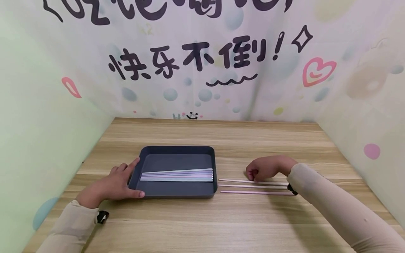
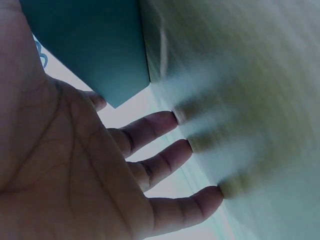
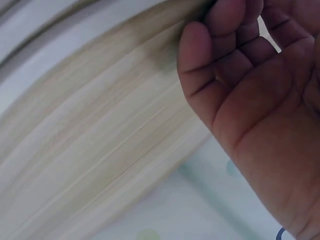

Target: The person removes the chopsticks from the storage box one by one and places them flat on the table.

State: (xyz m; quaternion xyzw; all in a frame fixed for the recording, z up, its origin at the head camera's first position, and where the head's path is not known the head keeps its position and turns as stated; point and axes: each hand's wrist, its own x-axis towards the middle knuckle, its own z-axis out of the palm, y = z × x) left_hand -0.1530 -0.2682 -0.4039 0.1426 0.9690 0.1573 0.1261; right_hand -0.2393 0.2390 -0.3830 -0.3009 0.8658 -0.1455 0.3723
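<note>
My left hand rests at the left end of a dark grey tray. Its thumb lies along the near left corner and its index finger against the left rim; the other fingers reach down to the table in the left wrist view. Several pastel chopsticks lie side by side in the tray. Right of it, three chopsticks lie roughly parallel on the table. My right hand, fingers curled, is at the farthest chopstick; whether it pinches that chopstick is hidden.
The wooden table meets a printed backdrop at the back, with pale walls on both sides. In the left wrist view the tray's dark wall stands beside the fingers.
</note>
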